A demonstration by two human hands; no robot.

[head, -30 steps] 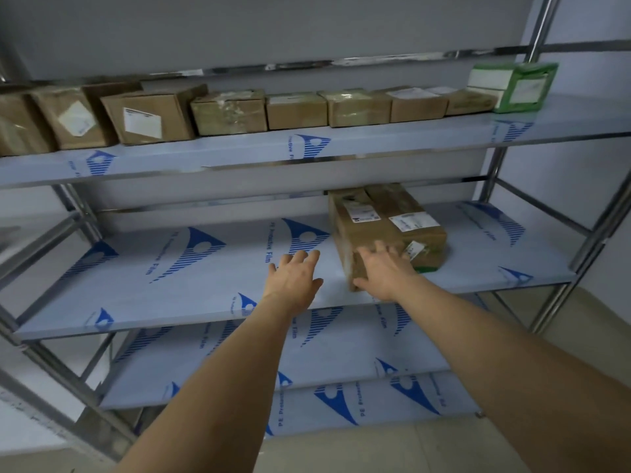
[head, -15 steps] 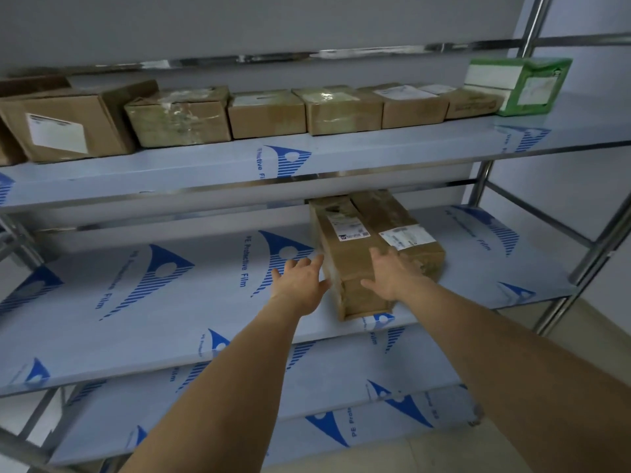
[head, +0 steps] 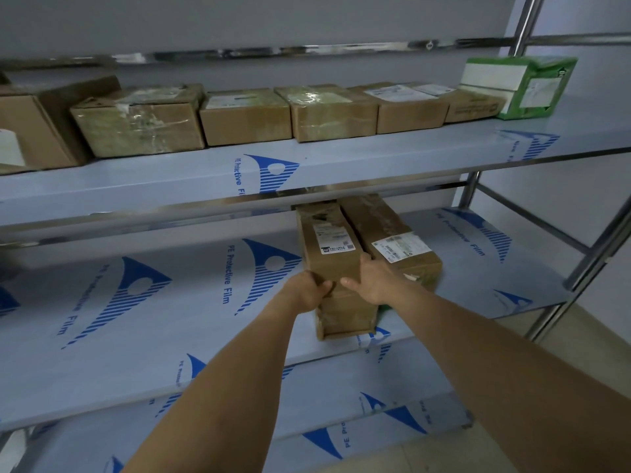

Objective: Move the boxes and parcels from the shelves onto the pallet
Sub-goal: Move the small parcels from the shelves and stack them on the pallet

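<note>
In the middle of the frame, on the middle shelf (head: 170,302), a long brown box (head: 329,254) lies with its near end jutting slightly over the shelf's front edge, and both hands have hold of that end. The left hand (head: 307,290) curls round the near left corner, fingers wrapped onto the side and thumb across the front face; the right hand (head: 372,279) grips the near right corner, thumb on the front and fingers tucked down between this box and the second box (head: 396,244) lying just beside it on the right, apparently touching along their length. The cardboard looks stiff but scuffed, wrapped in tape or film that shines a little, so the surface may be somewhat slick and the corners are the safer purchase. Being long and held only at one end, it will likely droop or swing once it leaves the shelf; sliding it out and shifting one hand underneath nearer the middle would seem wise. Its weight cannot be told from here. Along the upper shelf (head: 375,155), across the top of the frame, a row of brown boxes (head: 246,117) waits, ending at the upper right in a green box (head: 522,87). The pallet is not in view.
</note>
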